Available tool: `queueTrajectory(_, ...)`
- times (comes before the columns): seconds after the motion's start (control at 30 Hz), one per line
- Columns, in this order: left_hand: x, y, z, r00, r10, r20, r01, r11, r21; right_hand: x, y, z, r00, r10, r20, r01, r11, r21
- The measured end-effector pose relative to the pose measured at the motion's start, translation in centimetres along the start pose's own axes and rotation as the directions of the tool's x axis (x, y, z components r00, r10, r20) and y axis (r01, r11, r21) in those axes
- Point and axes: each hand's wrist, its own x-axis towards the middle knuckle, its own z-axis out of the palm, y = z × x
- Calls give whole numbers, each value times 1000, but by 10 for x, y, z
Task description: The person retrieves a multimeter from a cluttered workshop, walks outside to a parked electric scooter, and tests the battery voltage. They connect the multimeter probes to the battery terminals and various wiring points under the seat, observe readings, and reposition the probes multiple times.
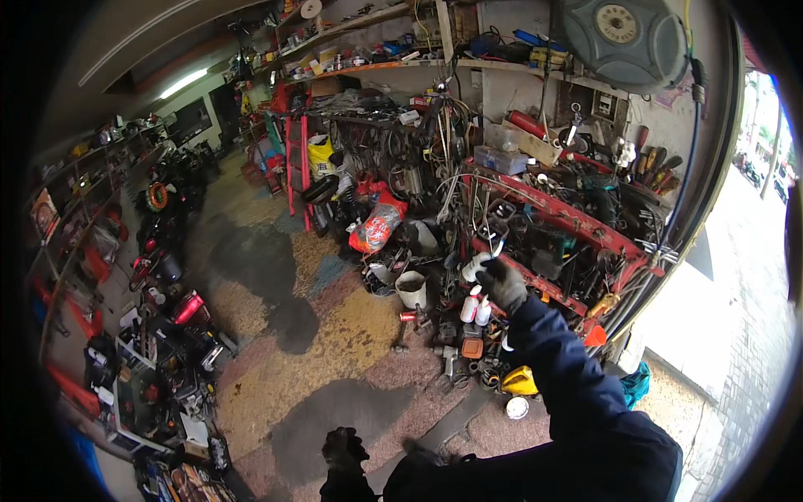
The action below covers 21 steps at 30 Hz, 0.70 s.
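Observation:
My right arm, in a dark blue sleeve, reaches forward to the red metal rack. My right hand, in a grey and black work glove, is closed on a white plastic bottle at the rack's left end. Its far fingers are partly hidden. Just below stand two white spray bottles with red tops. Low in the view, my left hand, in a dark glove, hangs over the floor, its fingers loosely apart and nothing seen in them.
The red rack is crammed with tools and parts. On the floor stand a white bucket, a yellow jug and a power tool. A red plastic sack lies farther back. Motorcycles and parts line the left side.

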Motion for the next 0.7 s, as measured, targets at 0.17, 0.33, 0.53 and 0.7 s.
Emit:
queueTrajectory(0.17,92,16,27,998,36,53,-36,999,-7,141,4,-10,979,-169,-115,130,949,-288)
queueTrajectory(0.33,177,63,61,1000,9,27,-11,998,57,281,-10,-53,921,-308,-241,192,893,-407)
queueTrajectory(0.53,250,101,102,993,118,7,-119,989,93,378,-90,-122,809,-381,-449,-17,747,-664)
queueTrajectory(0.7,317,106,90,977,213,-4,-194,898,394,455,-134,-157,702,-471,-534,-147,638,-756)
